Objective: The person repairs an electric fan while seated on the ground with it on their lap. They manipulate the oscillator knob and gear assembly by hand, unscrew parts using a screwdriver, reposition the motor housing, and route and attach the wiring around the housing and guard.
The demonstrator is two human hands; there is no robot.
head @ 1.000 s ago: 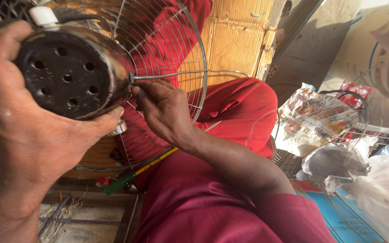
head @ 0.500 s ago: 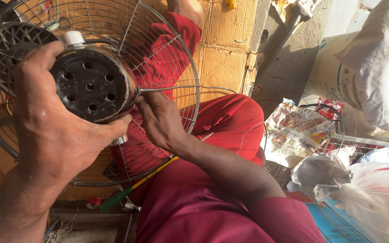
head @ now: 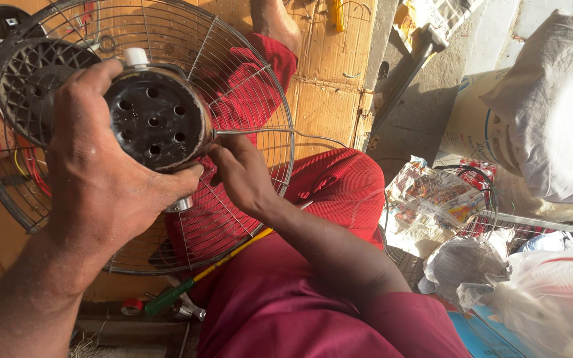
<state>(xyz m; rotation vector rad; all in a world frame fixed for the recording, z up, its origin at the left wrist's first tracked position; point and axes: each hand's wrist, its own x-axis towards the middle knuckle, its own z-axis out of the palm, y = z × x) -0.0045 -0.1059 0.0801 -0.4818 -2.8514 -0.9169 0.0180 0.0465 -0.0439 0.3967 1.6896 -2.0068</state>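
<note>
Two hands on a fan: left hand [head: 94, 179] clamped around the dark motor housing [head: 157, 119], fingers wrapped, holding it against the wire guard [head: 247, 99] above the lap. Right hand [head: 240, 176] at the housing's lower edge, fingers pinched together on something too small to tell, likely a fastener. Seems mid-way through work on the motor mount; calls for steady hold and fine fingertip turning. Screwdriver [head: 200, 278] lying below, bags [head: 538, 106] well apart at right.
</note>
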